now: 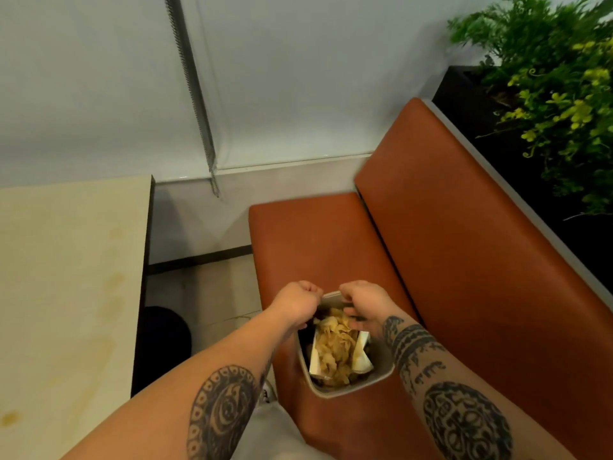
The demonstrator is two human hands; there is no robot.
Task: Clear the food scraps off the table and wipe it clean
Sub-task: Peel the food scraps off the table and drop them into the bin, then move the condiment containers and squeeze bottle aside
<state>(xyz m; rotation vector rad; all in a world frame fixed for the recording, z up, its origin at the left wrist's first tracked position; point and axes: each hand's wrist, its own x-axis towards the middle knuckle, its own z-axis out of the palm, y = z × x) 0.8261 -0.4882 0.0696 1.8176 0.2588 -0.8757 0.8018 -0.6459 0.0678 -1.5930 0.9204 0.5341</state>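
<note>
Food scraps [335,343] in the bin [351,388], bench [66,277] stained
The pale yellow, crisp-like food scraps heap over white paper napkins [361,360] inside the small grey bin, upright on an orange seat [315,234]; the cream bench at left carries yellowish smears and spots.

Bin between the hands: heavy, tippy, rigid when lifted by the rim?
Probably light: the bin holds thin scraps and napkins. Likely rigid: its rim looks undeformed where the left hand and right hand grip it. Filled near the top, it may spill if tilted.
</note>
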